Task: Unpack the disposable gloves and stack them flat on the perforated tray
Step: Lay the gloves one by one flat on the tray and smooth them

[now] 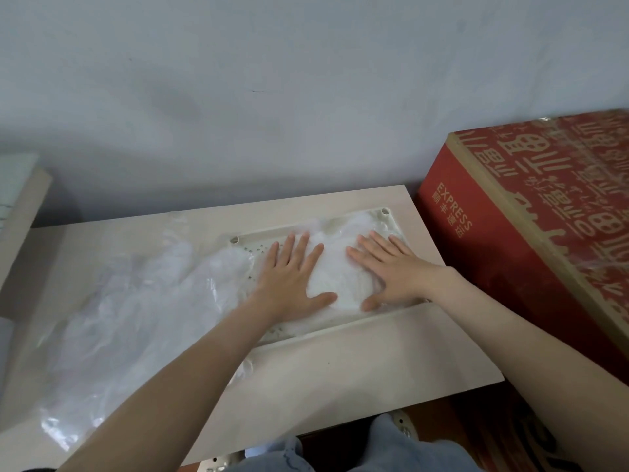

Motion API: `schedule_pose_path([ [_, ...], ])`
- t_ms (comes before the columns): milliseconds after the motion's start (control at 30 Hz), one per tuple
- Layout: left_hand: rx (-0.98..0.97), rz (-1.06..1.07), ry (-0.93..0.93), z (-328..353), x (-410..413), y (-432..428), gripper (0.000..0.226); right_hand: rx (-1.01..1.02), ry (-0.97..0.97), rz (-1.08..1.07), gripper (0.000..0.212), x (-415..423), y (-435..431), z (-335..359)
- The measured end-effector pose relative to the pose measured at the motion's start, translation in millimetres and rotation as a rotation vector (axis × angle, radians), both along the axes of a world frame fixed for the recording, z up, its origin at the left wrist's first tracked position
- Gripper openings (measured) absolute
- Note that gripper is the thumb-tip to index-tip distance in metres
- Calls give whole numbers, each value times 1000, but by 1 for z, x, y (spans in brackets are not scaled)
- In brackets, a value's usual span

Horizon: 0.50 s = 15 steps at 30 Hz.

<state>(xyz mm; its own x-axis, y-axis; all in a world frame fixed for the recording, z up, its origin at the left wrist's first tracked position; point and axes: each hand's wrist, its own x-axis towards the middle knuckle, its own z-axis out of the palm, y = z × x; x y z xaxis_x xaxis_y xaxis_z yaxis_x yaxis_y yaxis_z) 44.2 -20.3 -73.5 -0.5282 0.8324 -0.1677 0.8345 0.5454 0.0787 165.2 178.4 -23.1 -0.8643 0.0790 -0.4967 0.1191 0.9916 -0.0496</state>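
the left hand (292, 277) and the right hand (391, 272) both lie flat and open, fingers straight, pressing down on the stack of gloves (335, 281) in the tray (340, 330), which sits on the pale surface (340, 376). the hands cover the stack's two sides, with white film showing between them. more clear plastic (136, 301) sprawls over the surface left of the tray, reaching its edge; whether it is the empty bag or more gloves i cannot tell. the gloves look feather-light, limp and slippery, likely to cling, trap air and slide off each other. flat palms smoothing outward should suit them best, and a single one is probably best pinched at the cuff edge. a red box (527, 233) stands to the right
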Motion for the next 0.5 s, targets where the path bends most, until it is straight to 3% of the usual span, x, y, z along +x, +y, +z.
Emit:
schedule_pose_path([
  [67,8,0,0,-1,0,0,105,-47,69,-50,92,-6,2,9],
  [233,39,12,3,-1,1,0,108,-116,482,-190,45,-44,-15,16],
  [500,99,-15,15,-3,-2,0,109,-48,491,-370,22,-90,-38,-9],
])
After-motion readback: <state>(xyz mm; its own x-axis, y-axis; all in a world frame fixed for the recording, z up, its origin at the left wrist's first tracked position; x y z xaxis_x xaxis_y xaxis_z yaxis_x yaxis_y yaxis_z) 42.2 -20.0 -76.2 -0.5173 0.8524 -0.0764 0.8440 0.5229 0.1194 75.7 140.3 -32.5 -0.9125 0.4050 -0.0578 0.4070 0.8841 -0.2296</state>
